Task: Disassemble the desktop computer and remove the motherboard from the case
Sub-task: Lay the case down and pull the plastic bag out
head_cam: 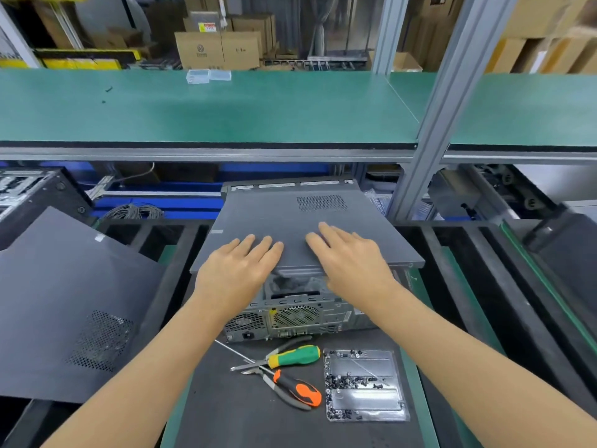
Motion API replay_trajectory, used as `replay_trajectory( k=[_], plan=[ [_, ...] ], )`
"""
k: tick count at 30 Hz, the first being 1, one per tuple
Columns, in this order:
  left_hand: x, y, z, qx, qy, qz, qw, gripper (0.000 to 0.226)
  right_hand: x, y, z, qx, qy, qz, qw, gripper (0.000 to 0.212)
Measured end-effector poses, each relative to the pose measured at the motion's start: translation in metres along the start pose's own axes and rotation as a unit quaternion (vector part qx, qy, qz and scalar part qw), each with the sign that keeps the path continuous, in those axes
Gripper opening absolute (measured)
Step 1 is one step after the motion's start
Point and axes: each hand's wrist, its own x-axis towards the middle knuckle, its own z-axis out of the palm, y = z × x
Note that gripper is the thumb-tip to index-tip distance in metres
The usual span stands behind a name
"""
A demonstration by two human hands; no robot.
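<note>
A desktop computer case (290, 315) lies flat on the dark work mat, its rear panel with fan grille and ports facing me. Its grey side cover (277, 218) sits on top, shifted away from me so a strip of the case interior shows at the near edge. My left hand (239, 270) rests flat on the cover's near edge with straight fingers. Just to its right, my right hand (352, 260) lies flat on the cover too. The motherboard is hidden under the cover.
A green-handled screwdriver (290, 355), an orange-handled screwdriver (297, 388) and pliers lie in front of the case. A clear tray (363, 384) with several screws sits at the right. Another grey panel (71, 302) lies at the left. A green shelf (226, 108) runs above.
</note>
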Motion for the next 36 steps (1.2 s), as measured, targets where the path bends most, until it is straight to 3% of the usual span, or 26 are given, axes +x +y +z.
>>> replay_trajectory(
  k=[5,8,10,11,12,13,14,15,16,17,20,26,32,36],
  plan=[
    [-0.004,0.003,-0.003,-0.064,0.038,-0.009,0.997,0.045,0.002,-0.004,0.006,-0.074,-0.034,-0.017,0.997,0.061],
    [-0.016,0.002,-0.011,-0.055,0.029,0.004,0.998,0.062,-0.005,-0.002,0.011,-0.057,-0.042,-0.009,0.997,0.059],
    [-0.024,-0.002,-0.021,-0.132,0.107,-0.121,0.978,0.069,-0.011,0.001,0.012,-0.042,-0.039,-0.007,0.998,0.059],
    [-0.026,-0.005,-0.026,-0.215,0.153,-0.249,0.932,0.065,-0.013,0.002,0.012,-0.035,-0.032,-0.004,0.999,0.059],
    [-0.025,-0.011,-0.029,-0.321,0.183,-0.403,0.837,0.063,-0.015,0.004,0.012,-0.026,-0.023,-0.001,0.999,0.059],
    [-0.022,-0.018,-0.033,-0.448,0.174,-0.545,0.687,0.065,-0.018,0.005,0.012,-0.014,-0.01,0.002,1.0,0.059],
    [-0.019,-0.024,-0.032,-0.575,0.129,-0.624,0.513,0.067,-0.02,0.005,0.012,-0.001,0.008,0.004,1.0,0.059],
    [-0.018,-0.029,-0.026,-0.674,0.072,-0.631,0.377,0.064,-0.021,0.005,0.013,0.012,0.034,0.006,0.999,0.058],
    [-0.016,-0.031,-0.022,-0.734,0.024,-0.609,0.298,0.057,-0.023,0.004,0.014,0.024,0.063,0.007,0.998,0.057],
    [-0.015,-0.031,-0.02,-0.762,-0.005,-0.587,0.274,0.048,-0.025,0.003,0.015,0.037,0.091,0.008,0.995,0.055],
    [-0.006,-0.026,-0.02,-0.792,0.02,-0.533,0.296,0.03,-0.035,0.003,0.018,0.051,0.161,0.007,0.986,0.05],
    [0.024,-0.004,-0.028,-0.815,0.03,-0.432,0.384,0.039,-0.067,0.02,0.019,0.058,0.237,0.052,0.968,0.047],
    [0.082,0.055,-0.034,-0.828,-0.005,-0.376,0.416,0.046,-0.12,0.061,0.02,0.105,0.218,0.159,0.957,0.073],
    [0.118,0.117,-0.025,-0.845,-0.029,-0.349,0.405,0.049,-0.17,0.086,0.033,0.146,0.188,0.25,0.938,0.072]
  ],
)
